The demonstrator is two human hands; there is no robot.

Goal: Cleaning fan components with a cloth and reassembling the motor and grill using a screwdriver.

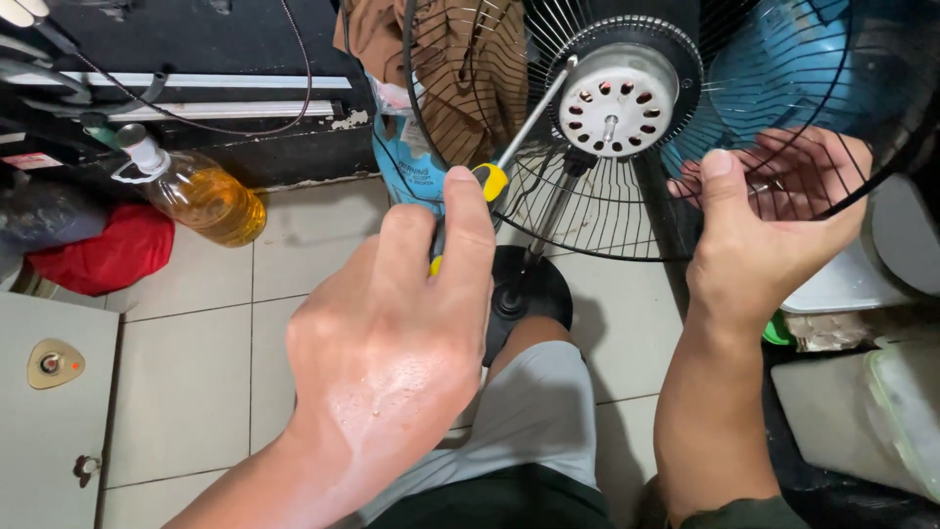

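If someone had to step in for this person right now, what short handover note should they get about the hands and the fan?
Left hand: closed around the yellow-and-black handle of a screwdriver, whose metal shaft reaches up to the rim of the white round motor housing of the fan.
Right hand: gripping the black wire fan guard from the right side, fingers through the wires.
Things: the fan stands on a black round base on the tiled floor; the teal blade sits behind the wires at upper right.
Done: cannot tell how many screws are out.
Left: the wire guard is still on the motor housing.
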